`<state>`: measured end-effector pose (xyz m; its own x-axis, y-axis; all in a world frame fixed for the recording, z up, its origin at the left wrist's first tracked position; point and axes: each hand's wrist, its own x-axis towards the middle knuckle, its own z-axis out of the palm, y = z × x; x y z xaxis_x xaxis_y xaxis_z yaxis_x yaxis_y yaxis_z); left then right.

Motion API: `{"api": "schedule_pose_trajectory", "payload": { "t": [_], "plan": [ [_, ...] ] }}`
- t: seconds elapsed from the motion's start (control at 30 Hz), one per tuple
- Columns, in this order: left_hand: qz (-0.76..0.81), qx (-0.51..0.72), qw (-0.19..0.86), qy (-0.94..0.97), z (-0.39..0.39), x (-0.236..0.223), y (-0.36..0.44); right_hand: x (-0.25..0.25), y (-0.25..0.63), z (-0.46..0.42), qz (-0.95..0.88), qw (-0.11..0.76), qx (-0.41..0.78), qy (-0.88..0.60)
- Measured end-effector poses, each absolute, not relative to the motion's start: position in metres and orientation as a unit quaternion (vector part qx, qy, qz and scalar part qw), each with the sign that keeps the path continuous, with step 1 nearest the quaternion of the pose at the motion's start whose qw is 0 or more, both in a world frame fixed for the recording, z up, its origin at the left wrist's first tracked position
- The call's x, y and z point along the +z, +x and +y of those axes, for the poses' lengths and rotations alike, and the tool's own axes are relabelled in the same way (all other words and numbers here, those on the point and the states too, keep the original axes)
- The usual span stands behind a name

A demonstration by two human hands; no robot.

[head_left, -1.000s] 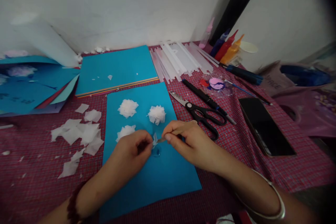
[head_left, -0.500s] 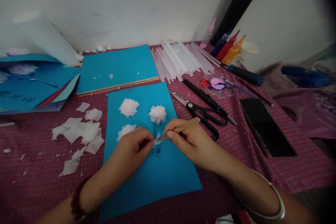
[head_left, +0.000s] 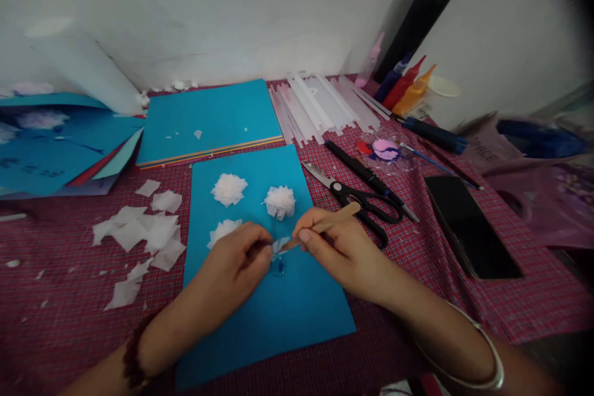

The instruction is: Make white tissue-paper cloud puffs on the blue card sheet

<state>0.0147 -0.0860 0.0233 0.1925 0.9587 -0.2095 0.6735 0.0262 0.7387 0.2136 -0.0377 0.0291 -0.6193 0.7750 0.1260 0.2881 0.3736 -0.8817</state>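
A blue card sheet [head_left: 278, 315] lies in front of me on the checked cloth. My left hand [head_left: 236, 260] is closed and pinches a small scrap of white tissue paper [head_left: 277, 245] just above a wet blob of glue [head_left: 278, 268] on the sheet. My right hand [head_left: 338, 247] is closed on a thin wooden stick [head_left: 334, 221], whose tip presses into the scrap. Three white tissue puffs [head_left: 229, 189] [head_left: 279, 202] [head_left: 221, 231] sit on the sheet just beyond my hands.
Black scissors [head_left: 357, 201], a black pen [head_left: 362, 173] and a phone [head_left: 468, 223] lie to the right. Cut tissue squares [head_left: 143, 235] are at the left. A stack of coloured card [head_left: 208, 120], white strips [head_left: 320, 105] and paint bottles [head_left: 403, 83] stand at the back.
Both hands stayed over the glue spot; the right hand tilted the stick so its far end rose a little, and the tissue scrap was worked tighter against the tip.
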Motion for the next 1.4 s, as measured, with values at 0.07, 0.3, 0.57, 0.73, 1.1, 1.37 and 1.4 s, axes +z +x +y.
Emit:
{"api": "schedule_pose_trajectory", "payload": {
  "t": [0.07,0.3,0.57,0.73,1.1,1.37,1.4],
  "plan": [
    [0.609,0.192,0.371,0.674,-0.085,0.022,0.016,0.029,0.213,-0.037,-0.779,0.285,0.445,-0.339],
    [0.595,0.18,0.337,0.707,-0.081,0.018,0.017,0.031,0.218,-0.035,-0.744,0.338,0.442,-0.37],
    [0.579,0.182,0.39,0.693,-0.082,0.023,0.015,0.028,0.215,-0.038,-0.745,0.346,0.45,-0.349],
    [0.576,0.19,0.383,0.697,-0.082,0.018,0.014,0.029,0.212,-0.037,-0.755,0.329,0.458,-0.334],
    [0.583,0.203,0.386,0.685,-0.084,0.012,0.014,0.034,0.221,-0.037,-0.743,0.355,0.416,-0.385],
    [0.576,0.217,0.389,0.686,-0.083,0.009,0.012,0.029,0.214,-0.038,-0.751,0.333,0.453,-0.346],
    [0.576,0.219,0.388,0.685,-0.083,0.009,0.013,0.028,0.213,-0.038,-0.756,0.323,0.454,-0.343]
  ]
}}
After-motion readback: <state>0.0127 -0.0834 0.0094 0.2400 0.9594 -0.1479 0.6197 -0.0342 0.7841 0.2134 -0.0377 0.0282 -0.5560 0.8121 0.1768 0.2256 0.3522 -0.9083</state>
